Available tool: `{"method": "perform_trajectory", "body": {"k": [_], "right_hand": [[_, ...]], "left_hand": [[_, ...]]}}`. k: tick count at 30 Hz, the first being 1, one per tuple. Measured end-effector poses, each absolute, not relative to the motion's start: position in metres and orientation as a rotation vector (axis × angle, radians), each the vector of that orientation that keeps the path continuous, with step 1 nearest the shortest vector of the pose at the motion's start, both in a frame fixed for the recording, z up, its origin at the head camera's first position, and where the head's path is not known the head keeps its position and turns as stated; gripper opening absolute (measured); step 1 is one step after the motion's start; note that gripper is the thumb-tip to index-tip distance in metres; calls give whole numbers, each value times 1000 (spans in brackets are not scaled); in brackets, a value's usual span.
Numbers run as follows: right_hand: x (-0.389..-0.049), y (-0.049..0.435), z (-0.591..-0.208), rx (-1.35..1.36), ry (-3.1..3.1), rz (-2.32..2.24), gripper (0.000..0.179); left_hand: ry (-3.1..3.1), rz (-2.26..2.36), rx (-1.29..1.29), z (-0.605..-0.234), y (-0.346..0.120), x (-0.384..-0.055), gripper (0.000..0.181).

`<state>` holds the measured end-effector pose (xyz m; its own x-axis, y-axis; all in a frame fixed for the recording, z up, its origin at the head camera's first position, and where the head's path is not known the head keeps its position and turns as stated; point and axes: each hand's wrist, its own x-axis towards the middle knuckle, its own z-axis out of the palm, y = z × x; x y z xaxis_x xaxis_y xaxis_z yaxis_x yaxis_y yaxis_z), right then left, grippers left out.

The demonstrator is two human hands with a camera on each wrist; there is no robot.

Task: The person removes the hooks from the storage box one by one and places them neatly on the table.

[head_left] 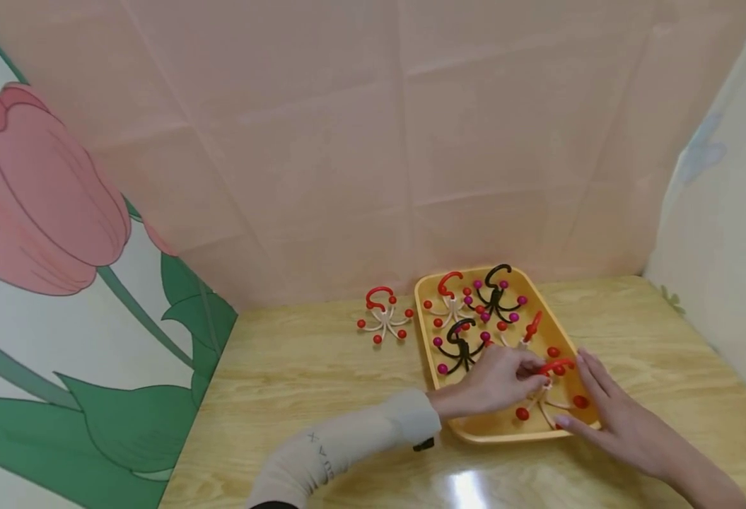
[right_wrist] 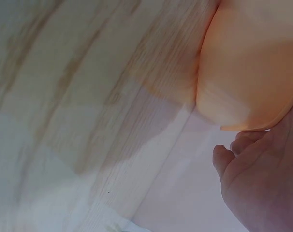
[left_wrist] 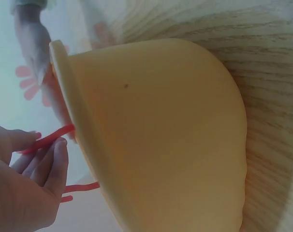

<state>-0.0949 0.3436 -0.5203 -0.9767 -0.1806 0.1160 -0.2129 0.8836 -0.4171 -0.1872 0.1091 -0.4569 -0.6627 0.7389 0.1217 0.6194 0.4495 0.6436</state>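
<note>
My left hand [head_left: 496,378] reaches over a yellow tray [head_left: 488,437] and pinches the red hook [head_left: 558,363] of a spider-like piece with pale legs [head_left: 541,403] tipped with red balls. In the left wrist view, thumb and fingers close around that red hook [left_wrist: 49,140] just above the tray's rim. This piece stands in the tray's near right corner. My right hand [head_left: 627,424] rests along the right rim with its fingers extended, thumb over the near corner. Behind the left hand is another red-hooked piece [head_left: 534,326], partly hidden by it.
Farther back in the tray are a black-hooked piece with purple balls [head_left: 495,300], a red-hooked one [head_left: 452,305] and a second black one [head_left: 464,348]. Left of the tray, a red-hooked piece [head_left: 384,318] stands on the wooden table [head_left: 296,396]. A pink sheet [head_left: 322,162] hangs behind.
</note>
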Motion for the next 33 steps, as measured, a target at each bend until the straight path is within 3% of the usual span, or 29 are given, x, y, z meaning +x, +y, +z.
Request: {"method": "perform_trajectory", "body": {"k": [13,21,33], "right_hand": [[-97,344,-522,316,-2979,698,108],[-96,347,-524,349,-2977,587,117],[-96,346,-521,368,-2947,376,115]], "left_hand": [[2516,1174,1078,-462,115,-180,16],[2617,1119,1149,-463,113,-183,22],[2579,1220,1051,-466,110,-185,24]]}}
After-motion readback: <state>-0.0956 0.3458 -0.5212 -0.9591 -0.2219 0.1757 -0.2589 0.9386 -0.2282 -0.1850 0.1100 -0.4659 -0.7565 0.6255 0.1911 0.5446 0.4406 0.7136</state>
